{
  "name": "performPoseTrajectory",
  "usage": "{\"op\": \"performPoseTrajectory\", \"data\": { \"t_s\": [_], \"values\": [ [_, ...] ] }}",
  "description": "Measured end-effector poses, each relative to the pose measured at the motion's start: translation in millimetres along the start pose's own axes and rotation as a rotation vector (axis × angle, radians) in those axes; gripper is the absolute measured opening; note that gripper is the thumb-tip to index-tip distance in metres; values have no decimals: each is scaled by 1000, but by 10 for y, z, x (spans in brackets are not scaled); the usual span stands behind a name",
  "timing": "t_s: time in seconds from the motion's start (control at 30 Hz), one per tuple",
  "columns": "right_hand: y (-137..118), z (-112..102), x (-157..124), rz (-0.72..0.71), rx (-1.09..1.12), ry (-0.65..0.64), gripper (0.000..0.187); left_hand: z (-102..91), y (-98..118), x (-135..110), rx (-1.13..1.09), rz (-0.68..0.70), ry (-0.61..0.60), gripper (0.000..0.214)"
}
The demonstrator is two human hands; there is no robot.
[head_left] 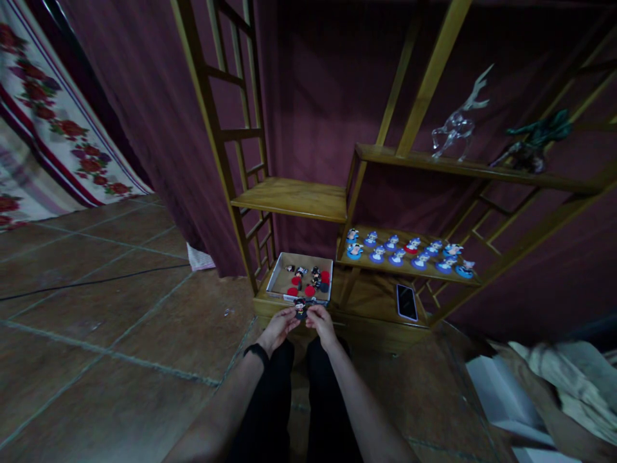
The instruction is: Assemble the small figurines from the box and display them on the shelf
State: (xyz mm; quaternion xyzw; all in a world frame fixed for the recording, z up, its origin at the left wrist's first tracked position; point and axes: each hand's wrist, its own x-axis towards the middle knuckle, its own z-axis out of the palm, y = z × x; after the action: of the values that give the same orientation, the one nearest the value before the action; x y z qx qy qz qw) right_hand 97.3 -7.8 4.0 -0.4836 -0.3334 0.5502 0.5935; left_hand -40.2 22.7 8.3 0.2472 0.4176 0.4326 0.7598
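Note:
A small dark figurine (301, 310) with red on its front is held between my two hands, just before the front edge of a box. My left hand (280, 326) pinches it from the left side; a black band circles that wrist. From the right, the fingers of my right hand (320, 319) close on its edge. Behind them a shallow open cardboard box (275, 283) stands on the low shelf. Inside lie several dark figurines (315, 275) and several round red bases (310, 290).
Several blue-and-white figurines (378, 253) stand in two rows on the right shelf (463, 278). Below them lies a phone (406, 302). A clear deer ornament (456, 128) and a green statue (533, 143) stand higher up. White boxes (504, 392) sit on the floor at right.

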Motion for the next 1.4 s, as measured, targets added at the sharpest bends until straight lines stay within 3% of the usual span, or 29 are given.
{"op": "performPoseTrajectory", "data": {
  "t_s": [0.23,0.63,1.03,1.4],
  "values": [
    [40,7,32,19,15,-8,38,4,-7,5,-14,31,41,13],
    [-52,12,-27,32,29,-38,34,-67,-18,50,-35,35,-29,19],
    [94,-21,102,62,66,59,32,-47,-26,50,-7,28,-53,27],
    [72,-40,101,117,30,-28,36,-83,-90,127,65,88,-55,30]
  ]
}}
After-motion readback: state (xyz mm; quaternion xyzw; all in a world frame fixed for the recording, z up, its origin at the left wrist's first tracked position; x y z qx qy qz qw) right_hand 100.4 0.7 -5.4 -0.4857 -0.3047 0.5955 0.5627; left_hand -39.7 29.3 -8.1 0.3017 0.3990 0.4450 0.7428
